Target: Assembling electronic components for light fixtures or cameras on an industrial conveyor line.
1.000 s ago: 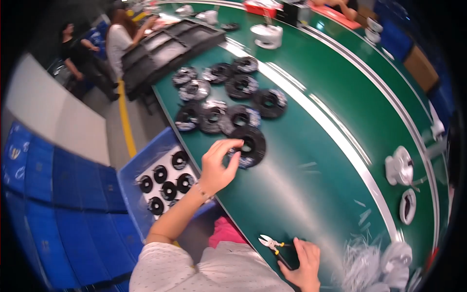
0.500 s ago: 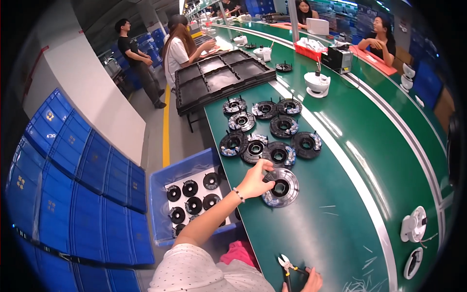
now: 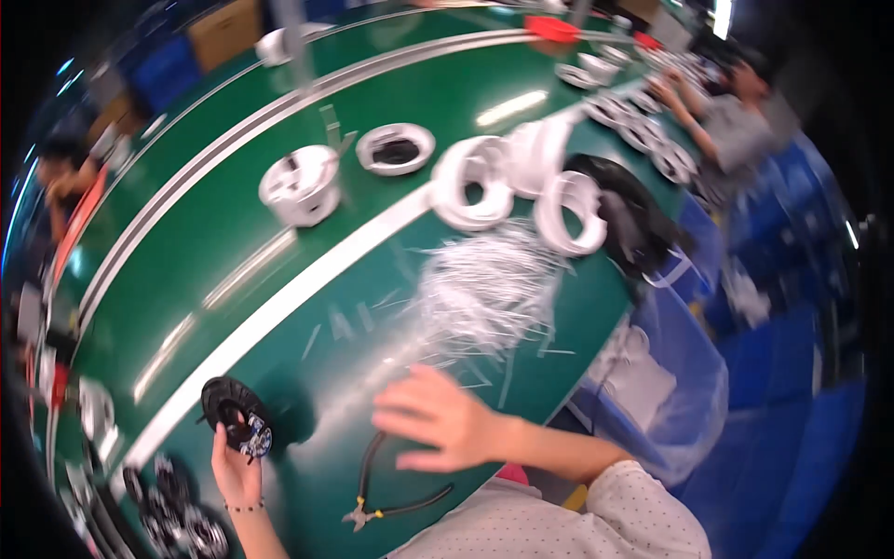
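Note:
My left hand (image 3: 240, 473) is closed on a round black plastic disc (image 3: 223, 399) and holds it tilted above the green table. Small blue-and-white electronic parts show near the disc's lower edge. My right hand (image 3: 438, 419), slightly blurred, hovers over the table with its fingers spread and nothing in them. Just below it lies a pair of cutting pliers (image 3: 359, 515) with dark handles, jaws toward me. Beyond that hand is a heap of thin white plastic strips (image 3: 489, 293), with a few strays to its left.
White ring-shaped housings (image 3: 472, 184) stand behind the strips, beside a black bag (image 3: 622, 219). A white round unit (image 3: 300, 186) and a white dish-like part (image 3: 396, 149) sit on the green line. More black discs (image 3: 177, 512) lie lower left. A plastic-lined blue bin (image 3: 684, 373) is at right.
The view has swung to the right. My left hand has lifted a disc off the table. My right hand has let go of the cutting pliers, which now lie on the table.

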`<state>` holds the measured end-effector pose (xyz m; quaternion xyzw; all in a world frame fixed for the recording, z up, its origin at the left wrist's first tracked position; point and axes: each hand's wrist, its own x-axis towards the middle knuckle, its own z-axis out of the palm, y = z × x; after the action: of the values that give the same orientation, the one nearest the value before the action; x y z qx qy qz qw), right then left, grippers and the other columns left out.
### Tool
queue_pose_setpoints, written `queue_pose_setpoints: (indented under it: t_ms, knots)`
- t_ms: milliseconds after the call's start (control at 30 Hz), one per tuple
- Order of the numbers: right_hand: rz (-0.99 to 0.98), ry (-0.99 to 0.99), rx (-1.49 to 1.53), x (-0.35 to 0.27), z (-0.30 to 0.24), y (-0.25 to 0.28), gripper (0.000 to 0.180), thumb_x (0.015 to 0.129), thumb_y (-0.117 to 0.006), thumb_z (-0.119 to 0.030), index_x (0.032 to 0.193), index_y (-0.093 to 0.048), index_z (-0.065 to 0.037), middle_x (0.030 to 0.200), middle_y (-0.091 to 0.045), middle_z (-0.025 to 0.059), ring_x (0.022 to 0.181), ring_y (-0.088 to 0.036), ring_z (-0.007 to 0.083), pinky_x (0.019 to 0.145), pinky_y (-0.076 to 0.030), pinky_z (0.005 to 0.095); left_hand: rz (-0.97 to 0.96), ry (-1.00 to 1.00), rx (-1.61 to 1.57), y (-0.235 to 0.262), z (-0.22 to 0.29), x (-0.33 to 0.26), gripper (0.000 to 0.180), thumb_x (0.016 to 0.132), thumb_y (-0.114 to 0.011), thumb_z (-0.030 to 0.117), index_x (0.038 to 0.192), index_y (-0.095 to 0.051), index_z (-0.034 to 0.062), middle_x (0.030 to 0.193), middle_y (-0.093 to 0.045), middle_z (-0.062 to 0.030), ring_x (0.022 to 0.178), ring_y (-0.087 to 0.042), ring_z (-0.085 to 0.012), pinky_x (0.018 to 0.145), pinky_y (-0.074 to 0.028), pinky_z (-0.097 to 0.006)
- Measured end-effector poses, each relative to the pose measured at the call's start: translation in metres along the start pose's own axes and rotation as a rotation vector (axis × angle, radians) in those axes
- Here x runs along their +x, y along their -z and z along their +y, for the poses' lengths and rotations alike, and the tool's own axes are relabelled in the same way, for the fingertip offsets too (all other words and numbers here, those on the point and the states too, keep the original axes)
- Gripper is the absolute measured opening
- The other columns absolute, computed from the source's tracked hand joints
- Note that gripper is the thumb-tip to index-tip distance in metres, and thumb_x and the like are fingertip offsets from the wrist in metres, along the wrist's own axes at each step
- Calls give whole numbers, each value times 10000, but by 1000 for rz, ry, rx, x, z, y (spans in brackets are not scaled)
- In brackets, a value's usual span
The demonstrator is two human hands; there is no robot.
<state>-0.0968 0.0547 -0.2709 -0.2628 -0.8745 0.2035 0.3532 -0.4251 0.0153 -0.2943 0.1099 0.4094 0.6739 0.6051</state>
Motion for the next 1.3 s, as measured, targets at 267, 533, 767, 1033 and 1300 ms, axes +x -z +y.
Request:
queue_pose_setpoints:
  t_ms: [267, 533, 767, 1033, 1300]
  knots:
    - [622, -697, -725, -32, 101, 150, 229, 696, -649, -180, 851, -615, -14, 743, -574, 138, 624, -557, 271, 582, -438, 353, -162, 17, 54, -35, -36, 40, 310, 880, -428, 195, 1134, -442, 18, 1027, -554, -101, 955, -522, -212, 831, -423, -360]
    - [223, -757, -923, -44, 181, 156, 284, 744, -593, -240, 640, -564, 23, 601, -530, 215, 554, -529, 351, 504, -383, 417, 17, -178, -19, 3, -21, 25, 285, 887, -402, 154, 1123, -434, -4, 1022, -549, -109, 911, -550, -197, 836, -432, -352]
    - [519, -498, -744, 19, 90, 133, 159, 789, -563, -113, 817, -591, 42, 696, -578, 157, 593, -540, 270, 541, -417, 324, 305, -491, -85, 47, -8, 3, 276, 813, -433, -13, 1088, -437, 6, 1054, -521, -80, 997, -494, -166, 877, -388, -304]
    - [-322, 334, -225, 112, 10, -55, 155, 588, -650, -65, 738, -615, -53, 543, -478, 57, 526, -481, 213, 470, -396, 330, 356, -651, -174, 41, 5, 17, 470, 696, -383, -149, 1136, -345, 15, 1123, -454, -109, 1028, -473, -190, 861, -416, -313]
    - [-488, 190, -147, 145, -19, -79, 760, 375, -783, -399, 1008, -550, -48, 1011, -473, 185, 921, -459, 343, 776, -392, 414, 567, -723, 249, 57, 0, 22, 377, 616, -523, -15, 974, -416, 31, 875, -445, -39, 815, -455, -123, 727, -424, -276]
